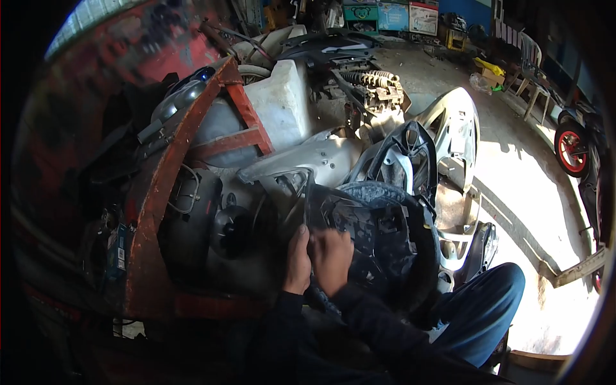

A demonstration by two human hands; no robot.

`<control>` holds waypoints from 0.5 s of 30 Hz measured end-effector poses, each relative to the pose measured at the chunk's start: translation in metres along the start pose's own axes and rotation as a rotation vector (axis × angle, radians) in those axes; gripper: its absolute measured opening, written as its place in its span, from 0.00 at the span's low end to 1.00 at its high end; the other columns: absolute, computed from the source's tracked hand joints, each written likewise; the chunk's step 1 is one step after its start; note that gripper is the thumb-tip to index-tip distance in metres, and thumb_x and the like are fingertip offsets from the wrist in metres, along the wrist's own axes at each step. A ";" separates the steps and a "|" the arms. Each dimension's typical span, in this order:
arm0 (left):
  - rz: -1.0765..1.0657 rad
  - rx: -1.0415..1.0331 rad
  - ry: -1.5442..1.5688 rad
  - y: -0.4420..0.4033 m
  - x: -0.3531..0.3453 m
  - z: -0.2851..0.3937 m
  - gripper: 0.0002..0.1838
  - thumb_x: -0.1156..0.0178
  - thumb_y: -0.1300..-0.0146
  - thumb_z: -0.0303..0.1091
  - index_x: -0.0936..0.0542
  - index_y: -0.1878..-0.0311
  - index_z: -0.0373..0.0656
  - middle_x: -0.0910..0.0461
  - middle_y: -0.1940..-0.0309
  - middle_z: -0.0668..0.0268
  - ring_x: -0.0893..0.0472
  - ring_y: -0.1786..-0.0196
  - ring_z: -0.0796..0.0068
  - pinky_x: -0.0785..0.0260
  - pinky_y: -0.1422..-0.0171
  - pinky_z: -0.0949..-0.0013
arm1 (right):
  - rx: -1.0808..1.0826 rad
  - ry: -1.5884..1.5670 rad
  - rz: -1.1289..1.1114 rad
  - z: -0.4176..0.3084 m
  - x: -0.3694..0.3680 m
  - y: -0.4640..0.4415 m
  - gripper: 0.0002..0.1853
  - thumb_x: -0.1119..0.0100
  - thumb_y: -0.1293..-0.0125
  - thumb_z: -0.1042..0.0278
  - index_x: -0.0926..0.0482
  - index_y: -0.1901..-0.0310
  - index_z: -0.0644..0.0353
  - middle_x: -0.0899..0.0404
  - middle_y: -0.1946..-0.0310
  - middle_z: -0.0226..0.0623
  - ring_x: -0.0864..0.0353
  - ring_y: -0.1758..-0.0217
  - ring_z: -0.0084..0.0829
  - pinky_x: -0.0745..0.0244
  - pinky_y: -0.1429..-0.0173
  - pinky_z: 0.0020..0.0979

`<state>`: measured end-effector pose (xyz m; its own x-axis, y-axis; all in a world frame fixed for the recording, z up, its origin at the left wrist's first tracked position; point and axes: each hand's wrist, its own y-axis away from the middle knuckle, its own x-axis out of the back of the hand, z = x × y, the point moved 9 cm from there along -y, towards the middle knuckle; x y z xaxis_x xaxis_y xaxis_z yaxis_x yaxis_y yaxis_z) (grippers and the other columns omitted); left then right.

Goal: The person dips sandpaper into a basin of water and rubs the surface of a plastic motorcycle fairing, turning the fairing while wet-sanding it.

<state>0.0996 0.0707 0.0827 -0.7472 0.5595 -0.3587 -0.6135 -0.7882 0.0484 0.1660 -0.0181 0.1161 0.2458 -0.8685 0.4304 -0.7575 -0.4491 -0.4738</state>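
A black plastic motorcycle fairing panel [375, 224], scuffed and dusty, lies in front of me near my legs. My left hand [298, 262] is closed at the panel's left edge, with its thumb pointing up along it. Right beside it, touching or nearly so, my right hand [332, 260] is curled with its knuckles up. Its fingertips are hidden and slightly blurred, so what it pinches does not show. Beyond the panel rests a grey plastic body cover [314, 160]. A black frame-like plastic part [401, 157] stands at its right.
A rusty red metal frame [163, 173] rises on my left. Behind lie a white-grey panel [279, 102] and coil-spring shock absorbers [375, 86]. To the right are a pale plastic cover [457, 128], a motorcycle wheel with a red rim [571, 149] and a chair [529, 54].
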 end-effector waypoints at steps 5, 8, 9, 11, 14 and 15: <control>0.015 0.035 -0.028 -0.002 0.013 -0.020 0.26 0.53 0.22 0.50 0.25 0.40 0.33 0.24 0.43 0.61 0.27 0.39 0.73 0.38 0.32 0.68 | -0.015 0.008 0.037 0.011 -0.014 -0.064 0.04 0.34 0.41 0.69 0.17 0.64 0.55 0.17 0.66 0.39 0.25 0.59 0.48 0.34 0.57 0.46; 0.018 -0.025 -0.074 -0.008 0.007 -0.005 0.29 0.53 0.22 0.51 0.26 0.40 0.29 0.25 0.41 0.57 0.30 0.37 0.71 0.42 0.30 0.67 | 0.066 -0.072 -0.079 0.010 -0.005 -0.008 0.03 0.38 0.36 0.67 0.17 0.64 0.55 0.18 0.67 0.39 0.25 0.59 0.49 0.35 0.57 0.45; -0.007 -0.029 -0.111 -0.007 0.005 -0.004 0.30 0.54 0.22 0.52 0.26 0.39 0.28 0.26 0.40 0.56 0.30 0.36 0.70 0.42 0.30 0.67 | 0.083 -0.103 -0.080 0.006 0.005 0.004 0.03 0.39 0.36 0.68 0.17 0.65 0.54 0.18 0.67 0.38 0.26 0.61 0.48 0.36 0.57 0.45; 0.036 0.017 -0.198 -0.003 0.009 -0.008 0.29 0.55 0.22 0.52 0.25 0.41 0.29 0.24 0.44 0.59 0.29 0.40 0.72 0.40 0.32 0.68 | 0.112 -0.102 -0.054 0.008 0.001 -0.033 0.02 0.38 0.37 0.67 0.17 0.65 0.53 0.18 0.66 0.38 0.26 0.61 0.48 0.36 0.57 0.45; -0.036 0.093 -0.049 -0.011 0.011 -0.022 0.28 0.56 0.21 0.52 0.24 0.43 0.30 0.22 0.49 0.63 0.28 0.44 0.74 0.38 0.36 0.68 | 0.132 -0.091 -0.035 0.023 -0.005 -0.056 0.03 0.35 0.40 0.68 0.17 0.65 0.51 0.18 0.66 0.36 0.27 0.62 0.47 0.37 0.58 0.45; -0.043 0.083 -0.057 -0.014 0.013 -0.021 0.28 0.56 0.21 0.52 0.24 0.43 0.30 0.22 0.49 0.63 0.28 0.44 0.74 0.38 0.36 0.68 | 0.159 -0.054 -0.058 0.028 -0.001 -0.034 0.03 0.35 0.40 0.68 0.17 0.64 0.51 0.19 0.66 0.36 0.27 0.62 0.46 0.38 0.58 0.44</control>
<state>0.1035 0.0837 0.0574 -0.7315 0.6079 -0.3089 -0.6627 -0.7404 0.1123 0.2087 -0.0074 0.1101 0.3212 -0.8484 0.4207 -0.6369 -0.5223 -0.5670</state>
